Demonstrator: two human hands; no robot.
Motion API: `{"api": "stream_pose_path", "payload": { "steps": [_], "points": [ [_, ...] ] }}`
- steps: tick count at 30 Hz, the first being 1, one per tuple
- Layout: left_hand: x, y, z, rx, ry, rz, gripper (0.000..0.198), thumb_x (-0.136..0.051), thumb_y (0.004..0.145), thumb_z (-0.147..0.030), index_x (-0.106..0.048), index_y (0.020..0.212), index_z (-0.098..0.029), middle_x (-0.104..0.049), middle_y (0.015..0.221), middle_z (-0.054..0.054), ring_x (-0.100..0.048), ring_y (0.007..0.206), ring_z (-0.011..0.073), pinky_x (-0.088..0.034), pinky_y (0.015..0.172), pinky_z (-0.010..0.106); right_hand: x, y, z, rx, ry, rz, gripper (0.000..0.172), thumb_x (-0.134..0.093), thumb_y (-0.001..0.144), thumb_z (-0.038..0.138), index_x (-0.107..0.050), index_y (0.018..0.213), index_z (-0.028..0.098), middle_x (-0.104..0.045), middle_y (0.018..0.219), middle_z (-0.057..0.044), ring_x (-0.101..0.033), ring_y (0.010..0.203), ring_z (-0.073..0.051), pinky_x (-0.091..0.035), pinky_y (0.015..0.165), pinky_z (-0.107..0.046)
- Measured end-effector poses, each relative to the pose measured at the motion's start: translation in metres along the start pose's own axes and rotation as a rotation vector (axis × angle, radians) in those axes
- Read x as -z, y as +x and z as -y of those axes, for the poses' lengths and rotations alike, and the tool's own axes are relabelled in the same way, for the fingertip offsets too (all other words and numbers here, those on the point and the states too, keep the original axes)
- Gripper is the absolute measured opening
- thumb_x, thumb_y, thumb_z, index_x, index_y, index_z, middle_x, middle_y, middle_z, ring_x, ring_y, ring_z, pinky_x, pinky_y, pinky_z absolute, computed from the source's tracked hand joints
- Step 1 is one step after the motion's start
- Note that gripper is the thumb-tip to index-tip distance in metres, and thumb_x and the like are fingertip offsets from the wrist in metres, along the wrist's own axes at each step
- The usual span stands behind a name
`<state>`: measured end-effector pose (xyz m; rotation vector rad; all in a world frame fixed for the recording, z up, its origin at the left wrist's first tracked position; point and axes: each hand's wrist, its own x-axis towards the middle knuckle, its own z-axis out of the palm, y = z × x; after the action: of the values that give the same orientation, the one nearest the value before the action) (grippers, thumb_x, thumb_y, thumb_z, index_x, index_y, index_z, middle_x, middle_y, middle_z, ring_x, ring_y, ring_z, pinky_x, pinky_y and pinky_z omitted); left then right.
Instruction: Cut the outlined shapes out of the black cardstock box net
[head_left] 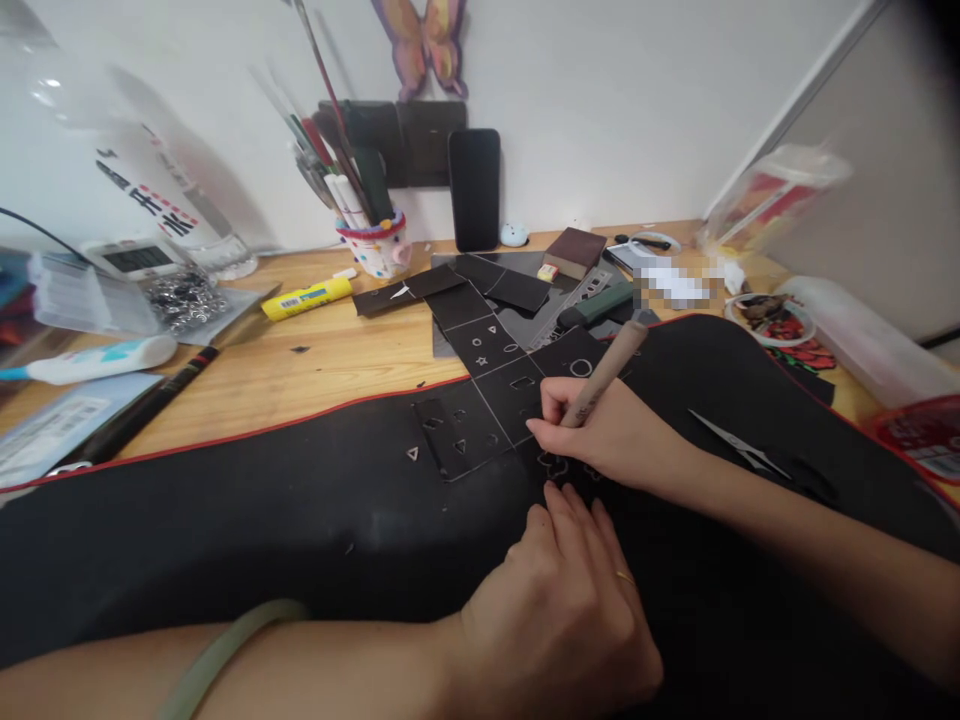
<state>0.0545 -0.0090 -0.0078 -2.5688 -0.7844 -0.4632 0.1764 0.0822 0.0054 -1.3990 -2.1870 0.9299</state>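
My right hand [600, 430] is closed around a grey-brown pen [606, 375], its tip hidden behind my fingers. It rests on a black paper cross [495, 405] with pale lines and small outlined or cut shapes. Just below, my left hand [562, 590] presses the paper's near end with fingers stretched out and holds nothing. A small loose triangle [413, 454] lies left of the paper. To the right of my right hand lie scissors [739, 443], blades pointing to the upper left. All of this is on a black mat [262, 510] with a red edge.
Behind the paper are a stencil [585, 300], a dark green marker [600, 303], black strips [409, 290] and a brown block [574, 252]. A phone [474, 190] leans on the wall beside a pen cup [379, 245]. A yellow glue stick [307, 298] lies left; a bottle [172, 200] stands behind.
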Motion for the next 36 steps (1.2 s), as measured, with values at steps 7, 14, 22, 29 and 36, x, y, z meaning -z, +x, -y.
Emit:
{"api": "stream_pose_path", "payload": {
  "steps": [7,14,22,29,36],
  "points": [
    [-0.004,0.005,-0.008,0.033,-0.023,-0.025,0.033,-0.043,0.083,-0.021,-0.060,0.097,0.003,-0.062,0.093,0.024,-0.061,0.084,0.0339,-0.052,0.054,0.031,0.001,0.000,0.001,-0.037,0.012,0.003,0.024,-0.056,0.071,0.027,-0.041,0.056,0.018,-0.041,0.047,0.007,-0.035,0.044,-0.006,-0.027,0.041,-0.019],
    [-0.005,0.018,-0.010,0.049,-0.032,0.028,0.034,-0.039,0.078,-0.011,-0.059,0.100,0.005,-0.061,0.093,0.026,-0.062,0.080,0.0326,-0.050,0.049,0.028,0.000,-0.003,-0.001,-0.042,0.011,0.001,0.028,-0.058,0.071,0.038,-0.044,0.057,0.018,-0.047,0.049,0.005,-0.042,0.047,-0.007,-0.030,0.041,-0.019],
    [-0.007,0.012,-0.007,0.038,0.053,0.013,0.035,-0.037,0.078,-0.009,-0.057,0.102,0.006,-0.062,0.091,0.026,-0.062,0.080,0.0318,-0.049,0.048,0.026,0.003,-0.002,0.001,0.002,0.001,0.041,0.030,-0.063,0.067,0.041,-0.046,0.057,0.018,-0.045,0.048,0.006,-0.040,0.046,-0.006,-0.029,0.041,-0.019],
    [-0.005,0.013,-0.006,0.037,0.092,0.031,0.035,-0.038,0.078,-0.008,-0.055,0.104,0.007,-0.063,0.089,0.025,-0.063,0.079,0.0294,-0.052,0.055,0.028,0.011,0.001,0.005,0.024,0.038,0.131,0.033,-0.067,0.063,0.039,-0.043,0.055,0.017,-0.043,0.048,0.007,-0.039,0.048,-0.006,-0.027,0.040,-0.018],
    [0.000,-0.016,0.015,-0.090,-0.044,-0.012,0.029,-0.035,0.080,-0.008,-0.060,0.091,0.000,-0.064,0.092,0.020,-0.062,0.086,0.0274,-0.053,0.068,0.033,0.011,-0.001,0.004,0.048,0.074,0.110,0.033,-0.065,0.066,0.037,-0.042,0.054,0.016,-0.041,0.047,0.007,-0.034,0.047,-0.005,-0.024,0.040,-0.018]
  ]
}}
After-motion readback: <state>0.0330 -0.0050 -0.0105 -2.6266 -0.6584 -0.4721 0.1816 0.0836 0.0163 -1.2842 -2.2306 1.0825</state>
